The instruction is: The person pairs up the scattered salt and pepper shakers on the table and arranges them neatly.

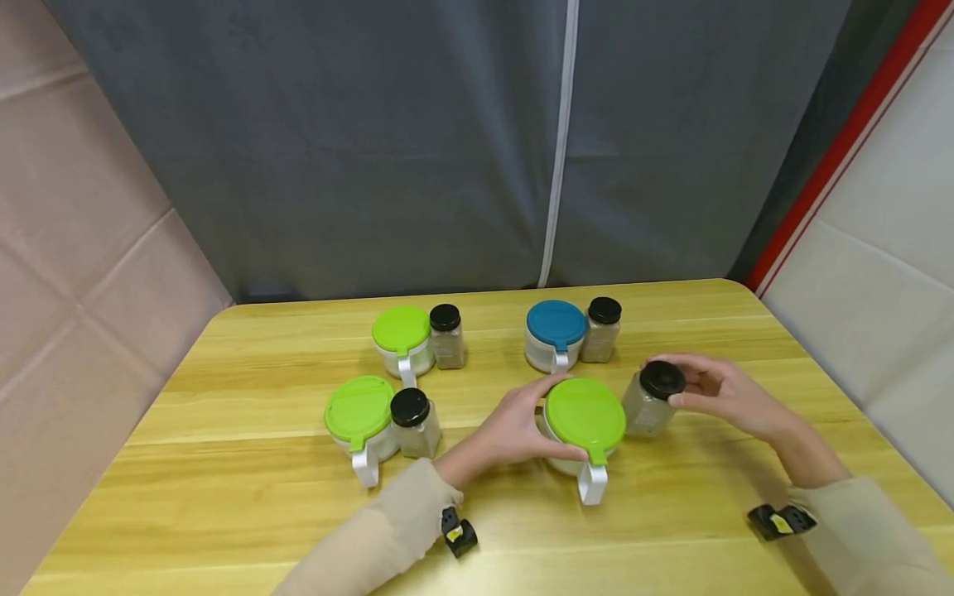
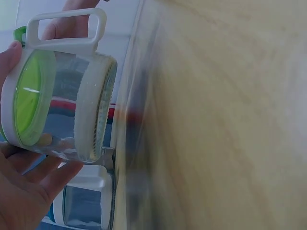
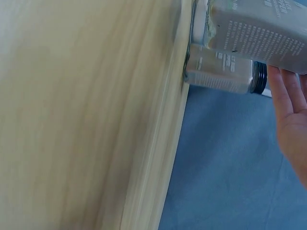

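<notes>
My left hand (image 1: 514,426) holds a clear seasoning jar with a green lid (image 1: 585,414) and white handle, thumb on the near side and fingers round the far side. In the left wrist view the jar (image 2: 64,103) shows a ridged pale base, tilted and apart from the tabletop. My right hand (image 1: 723,396) grips a square spice bottle (image 1: 645,410) by its black cap, close to the right of the green-lidded jar. In the right wrist view printed text covers the side of this bottle (image 3: 259,36), and fingers (image 3: 283,91) reach its cap end.
Behind stand a blue-lidded jar (image 1: 555,324) with a black-capped bottle (image 1: 599,335) and a green-lidded jar (image 1: 402,331) with another bottle (image 1: 448,343). Front left, a third green-lidded jar (image 1: 361,414) sits against a bottle (image 1: 417,430). A grey curtain (image 1: 358,149) hangs behind the wooden table (image 1: 246,397).
</notes>
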A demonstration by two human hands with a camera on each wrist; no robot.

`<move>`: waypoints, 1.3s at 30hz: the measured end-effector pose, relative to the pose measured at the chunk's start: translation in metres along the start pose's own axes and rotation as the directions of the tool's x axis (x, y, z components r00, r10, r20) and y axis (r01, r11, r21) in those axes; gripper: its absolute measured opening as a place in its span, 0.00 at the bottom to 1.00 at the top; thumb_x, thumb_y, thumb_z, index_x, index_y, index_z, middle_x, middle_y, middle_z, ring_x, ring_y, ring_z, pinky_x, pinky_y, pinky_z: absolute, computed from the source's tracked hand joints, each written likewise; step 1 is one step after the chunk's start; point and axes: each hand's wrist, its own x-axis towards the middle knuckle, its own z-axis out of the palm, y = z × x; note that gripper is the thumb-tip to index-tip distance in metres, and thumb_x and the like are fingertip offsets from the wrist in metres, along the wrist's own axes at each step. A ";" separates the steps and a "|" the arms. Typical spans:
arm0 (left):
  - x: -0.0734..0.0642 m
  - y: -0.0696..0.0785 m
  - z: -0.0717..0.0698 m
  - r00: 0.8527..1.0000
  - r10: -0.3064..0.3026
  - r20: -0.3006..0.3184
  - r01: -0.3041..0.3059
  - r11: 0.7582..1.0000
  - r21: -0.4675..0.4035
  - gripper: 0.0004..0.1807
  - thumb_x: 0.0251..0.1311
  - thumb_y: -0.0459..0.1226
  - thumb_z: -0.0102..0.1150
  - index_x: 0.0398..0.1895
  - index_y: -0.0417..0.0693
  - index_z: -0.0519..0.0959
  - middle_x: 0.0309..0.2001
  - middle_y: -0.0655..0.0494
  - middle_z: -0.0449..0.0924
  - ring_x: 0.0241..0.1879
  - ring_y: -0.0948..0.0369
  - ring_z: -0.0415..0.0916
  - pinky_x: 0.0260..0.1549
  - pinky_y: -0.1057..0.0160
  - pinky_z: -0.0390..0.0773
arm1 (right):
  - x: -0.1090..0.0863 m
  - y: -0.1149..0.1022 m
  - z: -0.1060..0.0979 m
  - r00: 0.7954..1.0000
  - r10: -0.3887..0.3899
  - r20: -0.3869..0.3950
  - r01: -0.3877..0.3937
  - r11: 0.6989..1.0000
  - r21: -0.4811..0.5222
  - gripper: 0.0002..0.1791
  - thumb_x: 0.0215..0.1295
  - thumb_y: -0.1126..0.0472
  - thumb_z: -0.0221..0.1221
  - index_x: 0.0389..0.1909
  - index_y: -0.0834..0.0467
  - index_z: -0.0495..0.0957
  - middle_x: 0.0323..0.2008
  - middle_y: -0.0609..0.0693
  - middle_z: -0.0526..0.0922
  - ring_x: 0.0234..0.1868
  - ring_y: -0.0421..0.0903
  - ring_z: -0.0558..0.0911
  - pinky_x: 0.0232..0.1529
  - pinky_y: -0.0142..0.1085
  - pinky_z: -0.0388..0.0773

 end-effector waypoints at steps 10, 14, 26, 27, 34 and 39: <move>-0.005 -0.001 -0.006 0.999 -0.033 -0.017 0.033 0.999 -0.016 0.51 0.35 0.49 0.75 0.66 0.47 0.61 0.59 0.57 0.68 0.56 0.63 0.65 0.54 0.61 0.66 | 0.003 0.003 0.011 0.999 -0.010 0.050 0.008 1.000 0.026 0.26 0.58 0.81 0.50 0.59 0.71 0.63 0.55 0.43 0.74 0.51 0.39 0.75 0.45 0.28 0.74; -0.007 -0.003 -0.007 0.999 -0.040 -0.005 0.040 0.999 0.008 0.51 0.36 0.49 0.74 0.66 0.48 0.59 0.61 0.55 0.65 0.57 0.62 0.64 0.54 0.59 0.65 | 0.005 0.003 0.016 0.998 -0.018 0.065 0.016 0.999 0.043 0.26 0.58 0.81 0.51 0.59 0.71 0.63 0.54 0.44 0.74 0.51 0.39 0.75 0.45 0.29 0.74; -0.008 -0.014 -0.003 0.999 -0.034 -0.019 0.034 0.999 -0.004 0.50 0.37 0.50 0.74 0.66 0.47 0.60 0.60 0.57 0.66 0.56 0.63 0.65 0.54 0.61 0.66 | 0.008 0.002 0.027 0.998 0.012 0.066 -0.009 0.999 -0.033 0.25 0.57 0.78 0.54 0.58 0.70 0.65 0.52 0.40 0.75 0.50 0.37 0.75 0.47 0.27 0.71; -0.008 -0.015 -0.002 0.999 -0.034 -0.020 0.034 0.999 -0.004 0.50 0.37 0.50 0.74 0.66 0.47 0.60 0.60 0.57 0.66 0.56 0.63 0.65 0.54 0.61 0.66 | 0.008 0.002 0.027 0.998 0.014 0.068 -0.012 0.999 -0.030 0.25 0.57 0.78 0.54 0.58 0.71 0.65 0.52 0.40 0.75 0.50 0.38 0.75 0.47 0.27 0.72; -0.006 -0.019 -0.001 1.000 -0.024 -0.014 0.024 1.000 -0.006 0.49 0.38 0.48 0.74 0.66 0.46 0.60 0.60 0.55 0.66 0.57 0.63 0.65 0.55 0.61 0.65 | 0.008 0.002 0.028 0.997 0.035 0.068 -0.034 0.999 -0.026 0.25 0.58 0.78 0.54 0.57 0.73 0.64 0.52 0.39 0.75 0.50 0.36 0.75 0.47 0.27 0.72; -0.005 -0.023 0.001 1.000 -0.024 -0.007 0.023 1.000 -0.011 0.49 0.39 0.47 0.74 0.66 0.46 0.60 0.60 0.55 0.66 0.57 0.63 0.64 0.55 0.61 0.64 | 0.008 0.002 0.028 0.997 0.035 0.071 -0.033 0.999 -0.027 0.24 0.58 0.78 0.54 0.57 0.73 0.64 0.52 0.39 0.75 0.50 0.37 0.75 0.47 0.27 0.72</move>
